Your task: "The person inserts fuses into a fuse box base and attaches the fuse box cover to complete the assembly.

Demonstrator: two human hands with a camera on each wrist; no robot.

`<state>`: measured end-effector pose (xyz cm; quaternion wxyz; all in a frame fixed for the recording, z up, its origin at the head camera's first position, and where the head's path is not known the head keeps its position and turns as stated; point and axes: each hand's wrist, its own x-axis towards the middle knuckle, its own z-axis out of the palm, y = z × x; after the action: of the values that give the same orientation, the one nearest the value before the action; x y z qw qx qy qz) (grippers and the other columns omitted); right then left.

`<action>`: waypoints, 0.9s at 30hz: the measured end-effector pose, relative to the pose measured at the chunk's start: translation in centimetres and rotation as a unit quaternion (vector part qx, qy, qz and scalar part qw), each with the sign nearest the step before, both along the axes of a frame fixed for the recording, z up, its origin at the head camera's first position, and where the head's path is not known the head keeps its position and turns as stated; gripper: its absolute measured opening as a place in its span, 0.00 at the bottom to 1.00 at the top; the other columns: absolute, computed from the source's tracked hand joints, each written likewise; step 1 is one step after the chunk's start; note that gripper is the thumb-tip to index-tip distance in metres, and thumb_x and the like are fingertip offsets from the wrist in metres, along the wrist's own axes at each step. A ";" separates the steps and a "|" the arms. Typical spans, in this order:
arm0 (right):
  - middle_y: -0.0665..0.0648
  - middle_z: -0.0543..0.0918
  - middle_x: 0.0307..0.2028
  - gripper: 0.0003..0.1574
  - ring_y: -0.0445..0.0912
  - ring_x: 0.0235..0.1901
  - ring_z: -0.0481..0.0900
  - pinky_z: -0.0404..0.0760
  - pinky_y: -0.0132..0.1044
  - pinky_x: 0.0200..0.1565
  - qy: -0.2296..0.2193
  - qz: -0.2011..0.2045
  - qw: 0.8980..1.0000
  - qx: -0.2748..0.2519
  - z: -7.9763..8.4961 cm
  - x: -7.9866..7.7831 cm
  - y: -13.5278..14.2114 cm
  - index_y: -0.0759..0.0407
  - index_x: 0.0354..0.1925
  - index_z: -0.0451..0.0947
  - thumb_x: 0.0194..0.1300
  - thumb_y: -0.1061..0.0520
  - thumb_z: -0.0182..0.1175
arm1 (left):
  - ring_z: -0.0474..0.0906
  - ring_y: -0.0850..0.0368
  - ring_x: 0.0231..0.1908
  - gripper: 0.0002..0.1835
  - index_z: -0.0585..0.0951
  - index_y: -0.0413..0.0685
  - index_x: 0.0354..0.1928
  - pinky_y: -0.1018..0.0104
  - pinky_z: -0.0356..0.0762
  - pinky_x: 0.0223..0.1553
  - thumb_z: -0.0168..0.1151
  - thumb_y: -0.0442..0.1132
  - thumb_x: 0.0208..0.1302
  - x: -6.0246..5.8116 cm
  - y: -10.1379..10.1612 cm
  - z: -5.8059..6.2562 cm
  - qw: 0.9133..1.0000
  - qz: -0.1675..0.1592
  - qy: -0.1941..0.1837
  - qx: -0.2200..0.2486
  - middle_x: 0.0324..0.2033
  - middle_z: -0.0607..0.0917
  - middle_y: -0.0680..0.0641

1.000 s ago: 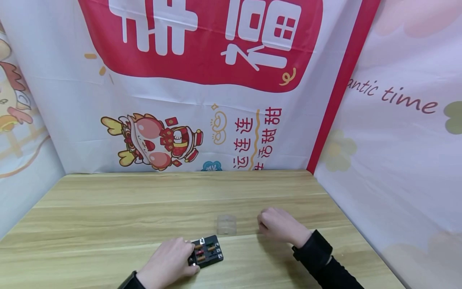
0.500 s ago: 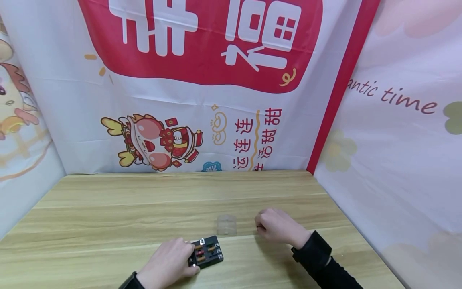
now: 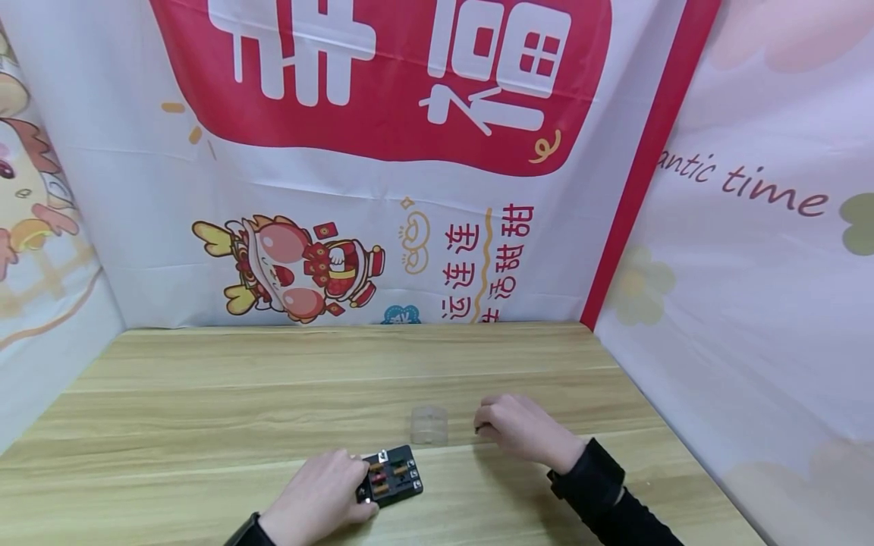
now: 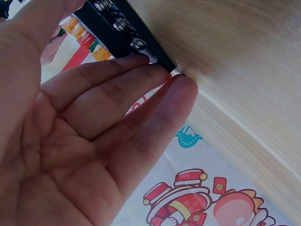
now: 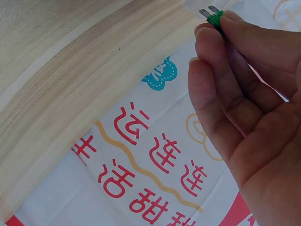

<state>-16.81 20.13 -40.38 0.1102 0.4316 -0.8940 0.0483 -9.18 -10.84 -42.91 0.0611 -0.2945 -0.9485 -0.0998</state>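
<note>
A black fuse box (image 3: 394, 476) lies on the wooden table, with orange and red blade fuses in its slots. My left hand (image 3: 319, 494) holds it by its left end, thumb at the near edge and fingers at the far side. Screw terminals (image 4: 121, 24) line its side in the left wrist view, where my fingertips meet its lower edge. Between thumb and forefinger, my right hand (image 3: 524, 431) pinches a green blade fuse (image 5: 215, 19), its two metal prongs pointing outward. In the head view that fuse is hidden by the fingers.
A clear plastic cover (image 3: 429, 425) rests on the table (image 3: 239, 394) just beyond the fuse box, between the two hands. Printed cloth (image 3: 423, 182) hangs along the table's back edge, and more cloth (image 3: 751, 303) flanks the right side.
My right hand has shifted a little to the left, toward the clear cover, and its fingers have turned slightly. The left hand and the fuse box have stayed put.
</note>
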 end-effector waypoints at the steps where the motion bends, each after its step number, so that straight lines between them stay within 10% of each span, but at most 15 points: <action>1: 0.42 0.73 0.24 0.06 0.32 0.24 0.70 0.69 0.26 0.27 -0.004 -0.002 1.000 -0.001 0.0 0.0 0.0 0.51 0.27 0.79 0.57 0.62 0.65 | 0.61 0.62 0.18 0.18 0.76 0.47 0.23 0.68 0.60 0.18 0.69 0.53 0.46 0.0 0.0 0.0 1.000 0.000 0.002 -0.001 0.18 0.68 0.56; 27: 0.40 0.72 0.25 0.04 0.31 0.24 0.70 0.68 0.22 0.27 0.031 0.025 0.999 -0.008 0.6 1.6 -2.5 0.51 0.29 0.80 0.57 0.59 0.65 | 0.62 0.62 0.19 0.18 0.78 0.46 0.24 0.67 0.61 0.19 0.69 0.54 0.46 -0.1 0.0 0.2 1.000 0.001 -0.015 -0.005 0.18 0.69 0.56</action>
<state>-15.17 17.61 -39.82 0.1400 0.4539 -0.8788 0.0448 -9.28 -10.87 -42.70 0.0452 -0.2920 -0.9501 -0.0998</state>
